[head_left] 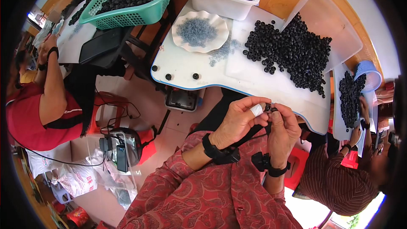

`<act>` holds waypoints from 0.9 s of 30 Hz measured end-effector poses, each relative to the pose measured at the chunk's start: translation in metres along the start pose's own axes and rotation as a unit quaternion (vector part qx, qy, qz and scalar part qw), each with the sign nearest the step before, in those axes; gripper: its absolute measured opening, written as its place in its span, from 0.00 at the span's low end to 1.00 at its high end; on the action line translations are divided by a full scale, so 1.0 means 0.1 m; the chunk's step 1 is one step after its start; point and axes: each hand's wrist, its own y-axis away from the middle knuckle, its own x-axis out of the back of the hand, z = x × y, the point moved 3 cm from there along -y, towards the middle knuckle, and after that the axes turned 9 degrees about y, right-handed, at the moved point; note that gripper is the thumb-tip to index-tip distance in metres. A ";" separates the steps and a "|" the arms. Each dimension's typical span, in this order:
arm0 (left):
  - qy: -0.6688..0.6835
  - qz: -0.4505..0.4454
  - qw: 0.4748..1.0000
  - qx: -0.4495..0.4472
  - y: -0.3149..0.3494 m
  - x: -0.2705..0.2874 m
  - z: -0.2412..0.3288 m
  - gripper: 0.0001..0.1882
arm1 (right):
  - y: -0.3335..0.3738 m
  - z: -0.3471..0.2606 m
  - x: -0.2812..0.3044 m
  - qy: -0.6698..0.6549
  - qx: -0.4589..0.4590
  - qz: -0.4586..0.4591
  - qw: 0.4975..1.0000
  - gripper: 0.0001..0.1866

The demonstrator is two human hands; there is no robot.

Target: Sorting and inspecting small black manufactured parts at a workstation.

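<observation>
Over my lap, just off the table's front edge, both hands meet fingertip to fingertip. My left hand (240,121), with white tape round one finger, pinches a small round black part (267,107). A second small dark piece (274,110) is pinched by my right hand (283,130), touching or almost touching the first; whether they are joined is too small to tell. On the white table (190,68) lies a large heap of black ring-shaped parts (292,53). A scalloped white plate (177,38) holds small translucent pieces (197,32), some spilled beside it. Three single black parts (168,76) sit near the edge.
A white tub (246,12) and a green basket (127,16) of black parts stand at the back. A translucent bin (343,29) lies tipped behind the heap. People work at left (38,114) and right (335,182). Cables (123,114) hang at left.
</observation>
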 end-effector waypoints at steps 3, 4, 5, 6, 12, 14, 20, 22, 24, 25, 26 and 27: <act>0.046 0.002 0.999 0.012 -0.01 0.04 -0.04 0.15 | 0.01 0.00 -0.02 0.000 0.018 0.006 1.000 0.08; 0.076 0.005 0.997 0.022 -0.01 0.06 -0.06 0.15 | 0.01 0.00 -0.04 0.010 0.029 0.009 0.999 0.08; 0.105 0.009 0.994 0.032 -0.02 0.09 -0.07 0.15 | 0.01 0.00 -0.05 0.020 0.040 0.012 0.999 0.08; 0.135 0.012 0.990 0.041 -0.02 0.10 -0.08 0.15 | 0.01 0.00 -0.06 0.026 0.042 0.013 0.999 0.08; 0.143 0.028 0.988 0.045 0.01 0.10 -0.06 0.15 | 0.04 -0.13 -0.14 0.143 0.088 0.012 0.986 0.07; 0.139 0.023 0.989 0.039 0.01 0.11 -0.06 0.15 | 0.06 -0.15 -0.15 0.182 0.114 0.015 0.977 0.06; 0.081 0.009 0.997 0.018 0.02 0.17 -0.06 0.14 | 0.08 -0.19 -0.19 0.227 0.123 -0.003 0.966 0.06; 0.048 0.013 0.999 0.007 0.04 0.17 -0.06 0.14 | 0.08 -0.19 -0.20 0.247 0.123 -0.005 0.961 0.05; 0.013 0.014 1.000 -0.010 0.04 0.18 -0.05 0.14 | 0.08 -0.21 -0.22 0.250 0.108 -0.008 0.962 0.05; 0.009 0.016 1.000 -0.015 0.04 0.18 -0.04 0.14 | 0.08 -0.24 -0.25 0.244 0.092 -0.010 0.965 0.05; 0.005 0.017 1.000 -0.020 0.04 0.18 -0.02 0.14 | 0.07 -0.26 -0.27 0.237 0.077 -0.012 0.968 0.04; 0.001 0.018 1.000 -0.025 0.04 0.18 -0.01 0.14 | 0.06 -0.25 -0.27 0.224 0.072 -0.015 0.972 0.05</act>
